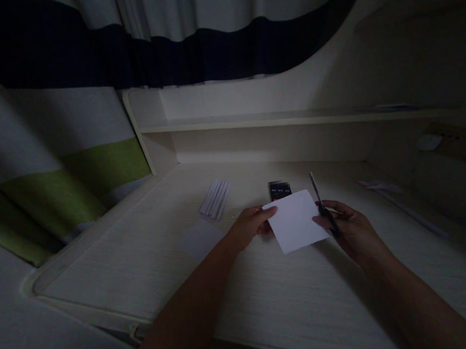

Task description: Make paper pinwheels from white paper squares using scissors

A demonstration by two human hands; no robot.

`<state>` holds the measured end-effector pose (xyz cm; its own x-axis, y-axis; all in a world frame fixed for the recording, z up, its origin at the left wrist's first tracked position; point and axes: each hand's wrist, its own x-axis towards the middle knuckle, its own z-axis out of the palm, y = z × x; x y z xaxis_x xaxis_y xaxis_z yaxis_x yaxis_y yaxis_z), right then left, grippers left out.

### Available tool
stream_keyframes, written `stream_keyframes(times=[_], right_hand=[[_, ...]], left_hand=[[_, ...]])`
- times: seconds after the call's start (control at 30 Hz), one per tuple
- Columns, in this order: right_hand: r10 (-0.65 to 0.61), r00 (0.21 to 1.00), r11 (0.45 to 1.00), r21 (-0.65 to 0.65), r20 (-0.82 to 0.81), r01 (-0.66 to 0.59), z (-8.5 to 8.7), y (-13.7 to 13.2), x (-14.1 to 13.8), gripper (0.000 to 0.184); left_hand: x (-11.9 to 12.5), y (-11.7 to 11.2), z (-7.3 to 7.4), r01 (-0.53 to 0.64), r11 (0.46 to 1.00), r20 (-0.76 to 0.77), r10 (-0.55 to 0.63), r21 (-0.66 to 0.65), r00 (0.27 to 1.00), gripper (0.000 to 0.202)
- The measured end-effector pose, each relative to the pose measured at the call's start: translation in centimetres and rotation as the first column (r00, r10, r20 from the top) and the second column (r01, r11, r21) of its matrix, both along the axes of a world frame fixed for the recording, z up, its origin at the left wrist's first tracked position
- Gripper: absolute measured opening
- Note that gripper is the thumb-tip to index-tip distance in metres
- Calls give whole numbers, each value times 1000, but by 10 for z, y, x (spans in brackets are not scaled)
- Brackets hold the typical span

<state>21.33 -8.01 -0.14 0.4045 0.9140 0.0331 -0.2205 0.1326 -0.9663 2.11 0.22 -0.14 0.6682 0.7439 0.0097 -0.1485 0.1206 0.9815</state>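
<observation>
Worn on the head, the camera faces forward and down over a dim desk [276, 298], seemingly close.

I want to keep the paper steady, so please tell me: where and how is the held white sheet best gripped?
Probably by its left edge, coming from the left, pinched above and below: the white sheet is thin and flat, and the scissors are at its right edge, in the right hand.
</observation>
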Motion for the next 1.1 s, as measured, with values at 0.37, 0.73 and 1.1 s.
stream_keyframes(times=[0.37,0.73,1.1], right_hand=[[-200,943,960,141,-264,243,-6,7,-10,41],[-86,939,985,115,-334,131,-9,4,-23,40],[-66,938,990,92,-339,103,-12,2,-29,39]], left_hand=[[27,-22,-23,14,998,127,-6,-65,992,40],[24,-15,-16,-295,948,250,317,-122,915,28],[36,-29,-19,-128,984,371,165,-123,914,31]])
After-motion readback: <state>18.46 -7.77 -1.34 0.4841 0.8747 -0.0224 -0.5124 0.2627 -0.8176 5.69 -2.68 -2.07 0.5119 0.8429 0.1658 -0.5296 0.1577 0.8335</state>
